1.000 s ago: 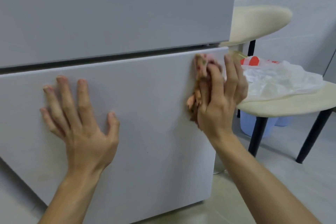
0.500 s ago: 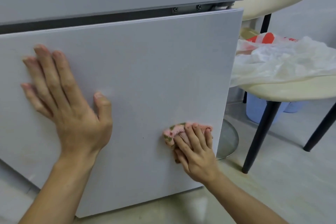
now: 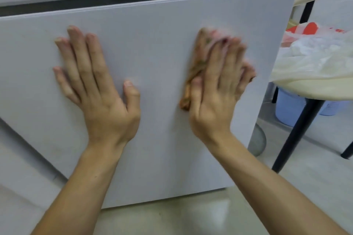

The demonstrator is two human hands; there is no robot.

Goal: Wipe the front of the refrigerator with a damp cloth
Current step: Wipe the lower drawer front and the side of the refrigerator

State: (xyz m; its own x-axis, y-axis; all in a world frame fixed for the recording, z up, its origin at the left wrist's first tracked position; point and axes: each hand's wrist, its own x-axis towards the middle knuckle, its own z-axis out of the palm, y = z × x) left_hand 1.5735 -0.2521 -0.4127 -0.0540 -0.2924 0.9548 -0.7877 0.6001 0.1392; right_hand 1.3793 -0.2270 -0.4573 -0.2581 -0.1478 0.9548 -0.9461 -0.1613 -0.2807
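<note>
The refrigerator's pale grey lower door [image 3: 156, 30] fills most of the view, with a dark gap and two screws above it. My left hand [image 3: 99, 89] lies flat on the door's left half, fingers spread, holding nothing. My right hand [image 3: 217, 89] presses a pink and orange cloth [image 3: 194, 70] against the right half of the door. The cloth shows along the thumb side and above the fingertips. That hand and the cloth are motion-blurred.
A cream chair [image 3: 315, 89] on black legs [image 3: 296, 135] stands just right of the refrigerator, carrying a white and red plastic bag [image 3: 313, 53]. Blue tubs [image 3: 290, 108] sit under it. A round glass lid [image 3: 257, 141] rests by the door's lower right corner. The floor is pale tile.
My right hand has swept the cloth from the door's upper right edge down to its lower right, then back up to mid-height. My left hand stays flat on the door.
</note>
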